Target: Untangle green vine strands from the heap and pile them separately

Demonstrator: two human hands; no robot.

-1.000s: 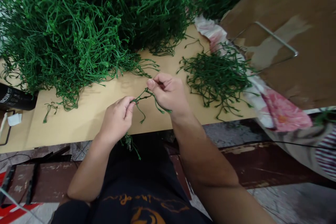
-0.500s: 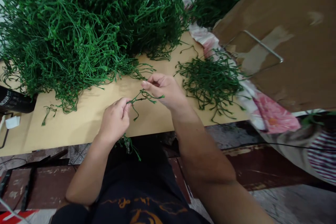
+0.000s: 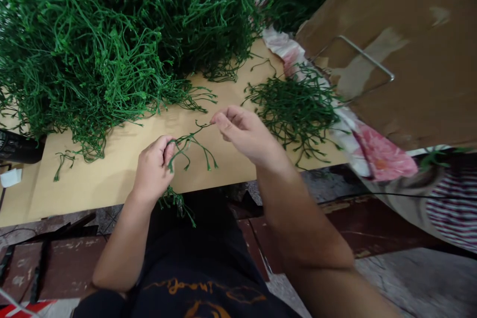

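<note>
My left hand [image 3: 153,166] is closed around the base of a thin green artificial plant sprig [image 3: 191,136], whose forked branches fan out to the right over the table. With thumb and forefinger, my right hand [image 3: 246,131] pinches the tip of one branch and holds it stretched out. Behind both hands rises a big tangled heap of the same green sprigs [image 3: 97,54]. A smaller pile of sprigs [image 3: 294,107] lies flat on the table, just beyond my right hand. Below my left hand, more green sprigs [image 3: 177,201] show against my dark clothing.
The tan tabletop [image 3: 100,184] ends close to my body. A large cardboard piece [image 3: 421,84] with a metal wire handle leans at the right, beside a pink floral cloth [image 3: 387,154]. A black bottle [image 3: 18,146] stands at the left edge. A lone sprig [image 3: 61,164] lies nearby.
My right hand has moved slightly right, drawing one branch out straight between the hands. The sprig's other branches now hang spread lower. The whole view has shifted a little.
</note>
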